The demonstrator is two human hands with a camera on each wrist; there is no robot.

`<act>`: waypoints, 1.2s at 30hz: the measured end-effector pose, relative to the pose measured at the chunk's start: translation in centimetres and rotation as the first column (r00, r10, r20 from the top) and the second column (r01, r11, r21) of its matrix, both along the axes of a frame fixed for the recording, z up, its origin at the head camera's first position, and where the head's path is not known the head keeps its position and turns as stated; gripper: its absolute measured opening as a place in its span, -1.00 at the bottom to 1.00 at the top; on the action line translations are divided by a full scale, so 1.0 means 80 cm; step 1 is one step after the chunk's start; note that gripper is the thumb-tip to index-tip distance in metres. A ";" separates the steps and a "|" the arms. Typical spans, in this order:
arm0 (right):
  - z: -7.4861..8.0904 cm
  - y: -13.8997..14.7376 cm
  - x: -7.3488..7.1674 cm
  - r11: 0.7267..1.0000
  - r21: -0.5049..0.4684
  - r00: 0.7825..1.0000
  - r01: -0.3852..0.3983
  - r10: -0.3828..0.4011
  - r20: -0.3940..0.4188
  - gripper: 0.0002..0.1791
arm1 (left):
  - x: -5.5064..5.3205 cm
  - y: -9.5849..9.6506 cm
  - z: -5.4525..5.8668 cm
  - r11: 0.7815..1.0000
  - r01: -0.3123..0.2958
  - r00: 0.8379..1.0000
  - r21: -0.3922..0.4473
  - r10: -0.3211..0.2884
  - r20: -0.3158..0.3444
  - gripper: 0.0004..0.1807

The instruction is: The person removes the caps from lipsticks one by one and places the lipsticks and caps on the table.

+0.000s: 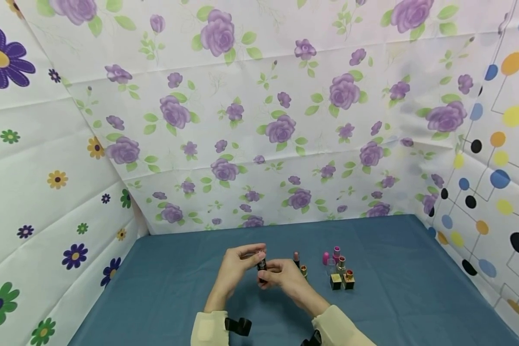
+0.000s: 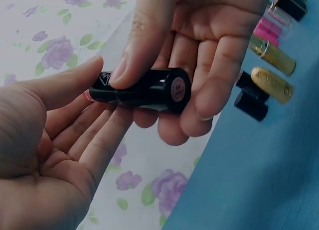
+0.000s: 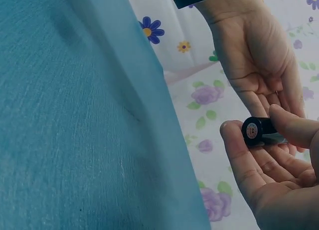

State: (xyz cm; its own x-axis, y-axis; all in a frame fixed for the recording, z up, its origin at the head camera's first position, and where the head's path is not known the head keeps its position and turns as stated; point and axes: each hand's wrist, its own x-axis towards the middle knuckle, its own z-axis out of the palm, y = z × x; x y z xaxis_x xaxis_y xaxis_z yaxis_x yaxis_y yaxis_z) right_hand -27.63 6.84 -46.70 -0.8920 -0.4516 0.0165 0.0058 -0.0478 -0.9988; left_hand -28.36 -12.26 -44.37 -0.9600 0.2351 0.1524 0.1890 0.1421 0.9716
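Note:
Both of my hands hold one black lipstick tube (image 1: 261, 265) just above the table. My left hand (image 1: 237, 269) pinches its upper end between thumb and fingers. Lower down, my right hand (image 1: 287, 278) grips the base, its thumb lying along the side in the left wrist view. A round sticker (image 2: 179, 89) marks the tube's end. At the left fingertips a sliver of pink-red (image 2: 87, 95) shows beside the black; most of that end is hidden. Close to the right hand stand an uncapped lipstick in a dark tube (image 1: 296, 258) and a gold lipstick (image 1: 303, 271).
Farther right is a group: a magenta lipstick (image 1: 336, 253), a pink cap (image 1: 326, 258), a gold lipstick (image 1: 341, 264), a square gold-and-black lipstick (image 1: 349, 279), a square cap (image 1: 336, 281) and a clear cap (image 1: 330, 267). Blue cloth (image 1: 164, 288) covers the table. Patterned sheets (image 1: 259, 144) enclose it.

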 end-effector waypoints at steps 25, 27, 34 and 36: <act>0.002 0.009 0.001 0.994 0.100 0.998 0.038 -0.034 -0.043 -0.68 | -0.001 0.016 -0.015 0.986 -0.135 0.991 0.101 0.134 0.009 -0.62; 0.005 0.009 0.000 0.991 0.122 0.998 0.046 -0.040 -0.052 -0.71 | -0.001 0.018 -0.016 0.984 -0.148 0.989 0.103 0.148 0.010 -0.63; 0.014 0.010 0.002 0.979 0.192 0.996 0.067 -0.055 -0.069 -0.79 | 0.000 0.022 -0.018 0.972 -0.181 0.984 0.148 0.178 0.031 -0.62; 0.014 0.011 0.002 0.977 0.205 0.996 0.066 -0.053 -0.067 -0.76 | 0.000 0.024 -0.019 0.967 -0.189 0.982 0.170 0.183 0.048 -0.61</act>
